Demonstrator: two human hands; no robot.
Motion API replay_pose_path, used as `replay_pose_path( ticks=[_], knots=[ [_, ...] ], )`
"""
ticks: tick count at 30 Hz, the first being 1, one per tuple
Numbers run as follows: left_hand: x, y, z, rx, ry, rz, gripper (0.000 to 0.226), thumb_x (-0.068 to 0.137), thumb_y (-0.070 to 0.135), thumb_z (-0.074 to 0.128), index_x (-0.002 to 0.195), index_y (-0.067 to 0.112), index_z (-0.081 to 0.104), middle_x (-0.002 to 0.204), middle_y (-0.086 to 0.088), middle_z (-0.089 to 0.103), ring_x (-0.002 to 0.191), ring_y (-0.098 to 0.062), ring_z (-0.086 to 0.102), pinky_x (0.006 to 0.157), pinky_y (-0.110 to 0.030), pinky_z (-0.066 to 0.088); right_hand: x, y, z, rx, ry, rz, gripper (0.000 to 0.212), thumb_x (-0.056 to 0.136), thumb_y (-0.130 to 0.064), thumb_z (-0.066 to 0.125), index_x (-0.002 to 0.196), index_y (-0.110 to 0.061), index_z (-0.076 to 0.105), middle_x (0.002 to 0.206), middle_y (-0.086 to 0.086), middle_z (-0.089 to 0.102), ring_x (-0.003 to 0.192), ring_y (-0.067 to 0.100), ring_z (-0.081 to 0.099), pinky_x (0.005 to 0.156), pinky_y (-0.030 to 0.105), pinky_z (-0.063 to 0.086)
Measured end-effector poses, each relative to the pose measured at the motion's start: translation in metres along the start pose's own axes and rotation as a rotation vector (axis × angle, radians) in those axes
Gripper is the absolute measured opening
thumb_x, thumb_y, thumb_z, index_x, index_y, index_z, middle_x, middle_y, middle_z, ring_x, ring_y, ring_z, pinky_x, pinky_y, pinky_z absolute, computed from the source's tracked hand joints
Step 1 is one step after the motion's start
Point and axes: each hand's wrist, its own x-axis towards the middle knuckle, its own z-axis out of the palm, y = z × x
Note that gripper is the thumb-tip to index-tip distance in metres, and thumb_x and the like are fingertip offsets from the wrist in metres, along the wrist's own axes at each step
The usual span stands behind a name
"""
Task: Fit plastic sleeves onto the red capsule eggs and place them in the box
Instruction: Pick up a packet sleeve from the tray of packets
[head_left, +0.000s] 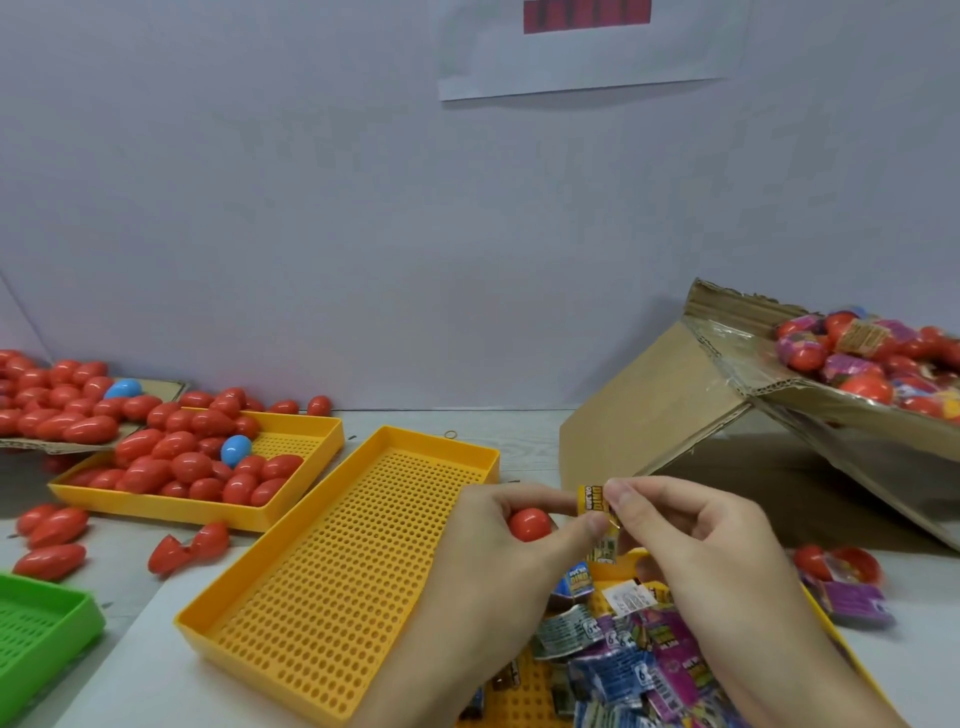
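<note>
My left hand (498, 540) grips a red capsule egg (529, 524) in its curled fingers, and its thumb also touches a yellow printed plastic sleeve (593, 501). My right hand (691, 535) pinches that sleeve from the right, just beside the egg. Both hands hover above the front middle of the table. A tilted cardboard box (727, 384) at the right holds several sleeved eggs (862, 358). Loose flat sleeves (623, 660) lie heaped in a yellow tray under my right hand.
An empty perforated yellow tray (337, 561) lies in front of my left hand. Behind it a second yellow tray (291, 441) holds red eggs and a blue one (236, 449). More eggs lie on cardboard (52, 400) at far left. A green tray (41, 623) is bottom left.
</note>
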Motion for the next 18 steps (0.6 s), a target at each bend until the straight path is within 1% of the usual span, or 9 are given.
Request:
replay_pose_path(
  ticks=[1, 2, 4, 6, 9, 12, 14, 18],
  knots=[
    [0.0013, -0.0033, 0.0000, 0.017, 0.024, 0.018, 0.013, 0.076, 0.030, 0.082, 0.071, 0.040, 0.075, 0.072, 0.021, 0.069, 0.065, 0.005, 0.065, 0.051, -0.008, 0.047, -0.0004, -0.0005, 0.0011, 0.004, -0.007, -0.011, 0.018, 0.071, -0.046, 0.065, 0.079, -0.037, 0.078, 0.071, -0.003, 0.074, 0.066, 0.003, 0.068, 0.060, 0.021, 0.048],
    [0.0023, -0.0034, -0.0003, 0.023, 0.044, 0.020, 0.008, 0.076, 0.028, 0.082, 0.072, 0.031, 0.076, 0.070, 0.015, 0.069, 0.064, 0.003, 0.065, 0.051, -0.009, 0.047, -0.0006, -0.0003, 0.0021, 0.003, -0.002, -0.020, 0.020, 0.071, -0.046, 0.064, 0.078, -0.034, 0.079, 0.071, -0.004, 0.074, 0.066, 0.003, 0.068, 0.060, 0.020, 0.048],
    [0.0047, -0.0063, -0.0019, 0.031, 0.059, 0.031, 0.012, 0.075, 0.029, 0.083, 0.072, 0.020, 0.076, 0.068, 0.005, 0.066, 0.061, -0.001, 0.062, 0.053, -0.011, 0.048, -0.0006, 0.0017, 0.0028, 0.001, 0.017, -0.032, 0.024, 0.070, -0.047, 0.064, 0.079, -0.029, 0.078, 0.070, -0.003, 0.074, 0.066, 0.003, 0.068, 0.060, 0.022, 0.048],
    [0.0046, -0.0066, -0.0019, 0.034, 0.052, 0.045, 0.016, 0.075, 0.032, 0.082, 0.071, 0.019, 0.075, 0.064, 0.006, 0.062, 0.058, 0.000, 0.058, 0.055, -0.013, 0.048, -0.0004, 0.0043, 0.0035, 0.013, 0.018, -0.034, 0.029, 0.068, -0.048, 0.064, 0.082, -0.027, 0.078, 0.070, -0.002, 0.073, 0.065, 0.005, 0.068, 0.061, 0.024, 0.049],
    [0.0045, -0.0056, -0.0027, 0.011, 0.008, 0.048, 0.021, 0.071, 0.041, 0.079, 0.066, 0.021, 0.072, 0.056, 0.013, 0.057, 0.052, 0.000, 0.053, 0.052, -0.012, 0.044, 0.0016, 0.0080, 0.0019, 0.047, -0.006, -0.009, 0.033, 0.068, -0.051, 0.064, 0.085, -0.028, 0.079, 0.075, -0.001, 0.075, 0.071, 0.008, 0.070, 0.064, 0.028, 0.052],
    [0.0045, -0.0040, -0.0051, -0.013, -0.049, 0.036, 0.023, 0.065, 0.047, 0.076, 0.061, 0.025, 0.070, 0.054, 0.013, 0.055, 0.049, 0.000, 0.050, 0.051, -0.012, 0.042, 0.0034, 0.0080, -0.0004, 0.105, -0.129, 0.054, 0.037, 0.069, -0.055, 0.065, 0.094, -0.032, 0.079, 0.084, 0.003, 0.076, 0.078, 0.011, 0.070, 0.067, 0.029, 0.051],
    [0.0041, -0.0032, -0.0063, -0.026, -0.075, 0.035, 0.024, 0.062, 0.048, 0.076, 0.061, 0.025, 0.070, 0.055, 0.013, 0.056, 0.049, 0.000, 0.050, 0.051, -0.011, 0.042, 0.0042, 0.0076, -0.0016, 0.145, -0.182, 0.092, 0.039, 0.068, -0.052, 0.068, 0.096, -0.028, 0.079, 0.088, 0.005, 0.076, 0.080, 0.012, 0.070, 0.065, 0.026, 0.050],
    [0.0048, -0.0051, -0.0082, -0.021, -0.093, 0.026, 0.033, 0.060, 0.051, 0.076, 0.070, 0.020, 0.074, 0.061, 0.011, 0.063, 0.053, 0.000, 0.055, 0.054, -0.011, 0.045, 0.0064, 0.0089, -0.0053, 0.233, -0.169, 0.119, 0.031, 0.064, -0.036, 0.075, 0.092, -0.022, 0.080, 0.084, 0.006, 0.076, 0.077, 0.012, 0.070, 0.059, 0.022, 0.051]
  ],
)
